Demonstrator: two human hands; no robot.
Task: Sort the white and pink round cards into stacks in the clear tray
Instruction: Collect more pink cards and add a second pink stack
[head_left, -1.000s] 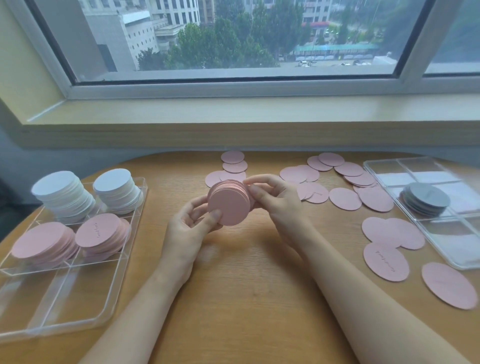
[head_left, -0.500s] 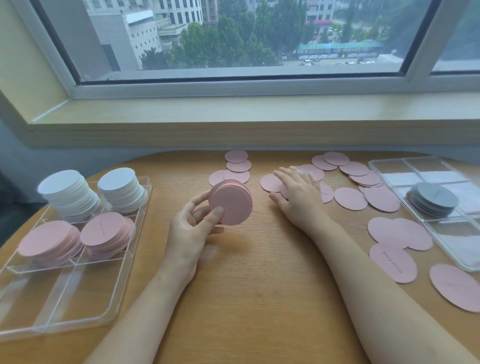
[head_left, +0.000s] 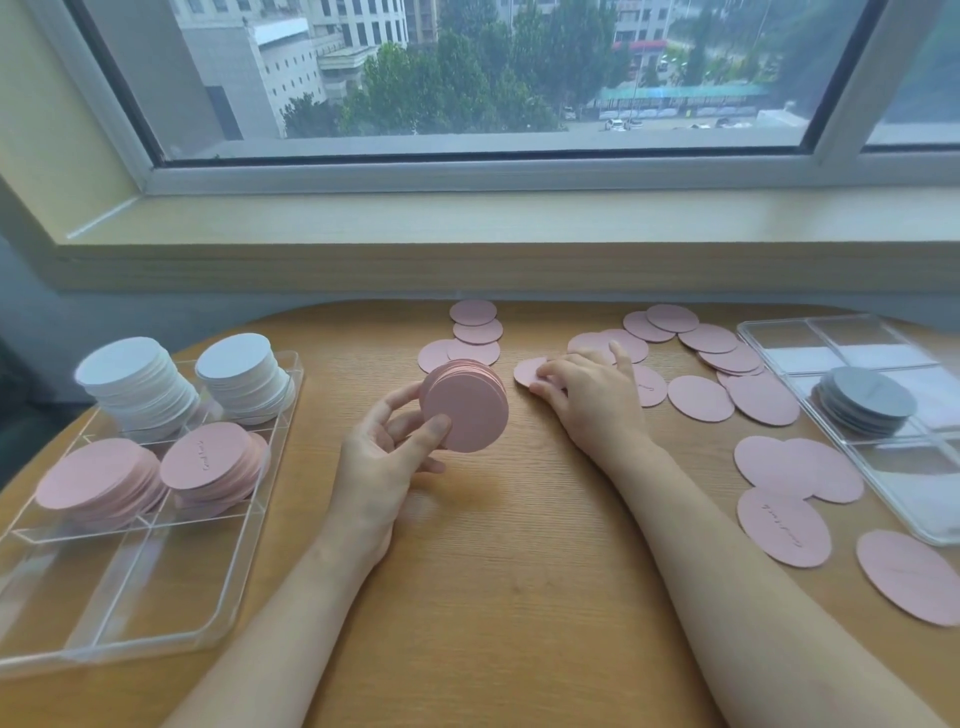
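Left hand (head_left: 387, 452) gripping pink stack (head_left: 464, 405); right hand (head_left: 587, 395) flat, pressing loose card (head_left: 531, 371) at 1 o'clock; stack risking fanning, spilling

Small cursive writing stands on the top pink card (head_left: 208, 457) of the right pink stack in the left clear tray (head_left: 156, 613), and on one loose pink card (head_left: 783, 526) at the counter's right side; both are too small and blurred to read. No other text shows
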